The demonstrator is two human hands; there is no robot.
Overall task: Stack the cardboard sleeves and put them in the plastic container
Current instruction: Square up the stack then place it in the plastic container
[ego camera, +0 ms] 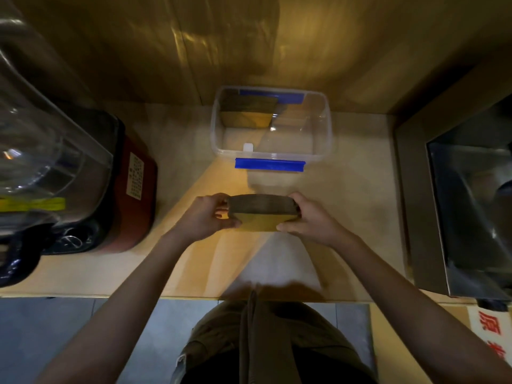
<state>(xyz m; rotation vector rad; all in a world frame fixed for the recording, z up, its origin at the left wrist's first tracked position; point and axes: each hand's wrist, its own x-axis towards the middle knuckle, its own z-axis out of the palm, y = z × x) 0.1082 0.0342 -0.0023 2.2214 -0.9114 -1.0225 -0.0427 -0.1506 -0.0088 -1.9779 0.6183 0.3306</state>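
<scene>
One wide-angle view from the person's head looks steeply down and forward, close over the tabletop (346, 217); both forearms reach in from the bottom edge, and straight lines bow toward the edges.

Both hands, left grip (206, 216) and right grip (307, 218), pinch a blurred, seemingly stacked sleeve bundle (263, 213).

Bare table (346, 217) lies between the stack (263, 214) and the container (270, 126); nothing stands in that gap. Container mouth is open, right part empty; sleeves (248, 112) fill its far-left corner. Blue latch (270, 164) sticks out from the near wall. Blender (69, 167) bounds the left side, metal sink (457, 203) the right, wood wall (249, 45) just behind.
</scene>
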